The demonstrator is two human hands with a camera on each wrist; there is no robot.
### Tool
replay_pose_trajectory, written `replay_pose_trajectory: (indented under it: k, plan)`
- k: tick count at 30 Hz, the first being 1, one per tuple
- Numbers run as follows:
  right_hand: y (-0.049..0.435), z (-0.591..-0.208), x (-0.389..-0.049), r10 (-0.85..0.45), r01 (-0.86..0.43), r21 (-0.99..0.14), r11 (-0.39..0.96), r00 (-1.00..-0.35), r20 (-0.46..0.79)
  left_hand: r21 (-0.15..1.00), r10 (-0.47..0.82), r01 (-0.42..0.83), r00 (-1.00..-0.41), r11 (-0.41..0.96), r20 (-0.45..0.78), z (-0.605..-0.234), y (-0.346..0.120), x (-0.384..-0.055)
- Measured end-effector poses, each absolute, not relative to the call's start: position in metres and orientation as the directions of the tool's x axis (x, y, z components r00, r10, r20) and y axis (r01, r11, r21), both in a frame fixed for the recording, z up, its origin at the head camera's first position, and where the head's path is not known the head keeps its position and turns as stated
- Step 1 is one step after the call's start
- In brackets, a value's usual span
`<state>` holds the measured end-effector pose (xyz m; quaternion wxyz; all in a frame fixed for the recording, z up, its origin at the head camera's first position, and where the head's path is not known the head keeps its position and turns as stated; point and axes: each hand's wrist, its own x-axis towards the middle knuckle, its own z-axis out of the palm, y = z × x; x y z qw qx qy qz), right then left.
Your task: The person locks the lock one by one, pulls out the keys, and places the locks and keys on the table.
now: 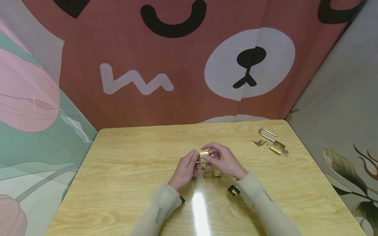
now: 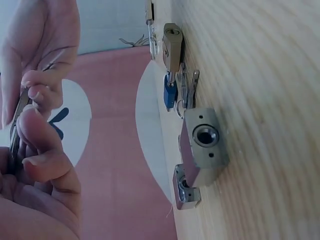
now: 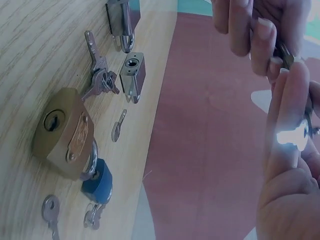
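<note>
Both hands hold a small brass padlock (image 1: 203,158) above the middle of the table. My left hand (image 1: 185,168) grips it at the shackle side. From the other side, my right hand (image 1: 224,160) pinches the body with thumb and fingers. In the right wrist view a shiny metal piece (image 3: 296,136) lies against the right fingers; glare hides its shape. Below the hands lie a brass padlock (image 3: 62,132), a blue padlock (image 3: 97,182), a silvery lock body (image 2: 202,145) and a bunch of keys (image 3: 101,77). Fingers hide much of the held padlock.
At the table's back right lies a large brass padlock (image 1: 277,147) with its long shackle open. Beside it are a small lock and keys (image 1: 260,143). Single keys (image 3: 50,212) lie loose on the wooden table (image 1: 133,157). Printed cloth (image 1: 183,108) hangs behind.
</note>
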<state>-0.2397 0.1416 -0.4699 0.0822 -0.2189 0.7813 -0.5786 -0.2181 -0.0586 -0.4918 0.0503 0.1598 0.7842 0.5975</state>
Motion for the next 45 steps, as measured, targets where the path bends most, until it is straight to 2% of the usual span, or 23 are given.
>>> replay_pose_trajectory:
  k: [6, 15, 25, 29, 32, 36, 45]
  plan:
    - [0.151, -0.473, -0.239, -0.408, -0.231, -0.949, 0.213, -0.904, 0.128, 0.967, 0.287, 0.165, -0.952, 0.193, 0.105, -0.491, -0.062, -0.219]
    - [0.148, -0.477, -0.241, -0.424, -0.205, -0.957, 0.203, -0.900, 0.103, 0.981, 0.335, 0.150, -0.937, 0.124, 0.100, -0.489, -0.061, -0.221]
    - [0.152, -0.475, -0.242, -0.398, -0.264, -0.930, 0.257, -0.905, 0.147, 0.980, 0.284, 0.146, -0.953, 0.137, 0.103, -0.487, -0.058, -0.223]
    - [0.160, -0.471, -0.244, -0.389, -0.247, -0.935, 0.255, -0.911, 0.135, 0.977, 0.255, 0.167, -0.958, 0.134, 0.129, -0.487, -0.061, -0.223]
    - [0.172, -0.470, -0.250, -0.330, -0.210, -0.944, 0.255, -0.936, 0.119, 0.978, 0.197, 0.170, -0.970, 0.123, 0.144, -0.489, -0.066, -0.223]
    - [0.187, -0.472, -0.260, -0.251, -0.187, -0.935, 0.303, -0.962, 0.111, 0.982, 0.182, 0.156, -0.974, 0.102, 0.136, -0.490, -0.072, -0.221]
    - [0.189, -0.480, -0.278, -0.249, -0.169, -0.883, 0.437, -0.967, 0.062, 0.988, 0.206, 0.121, -0.974, 0.099, 0.099, -0.490, -0.071, -0.220]
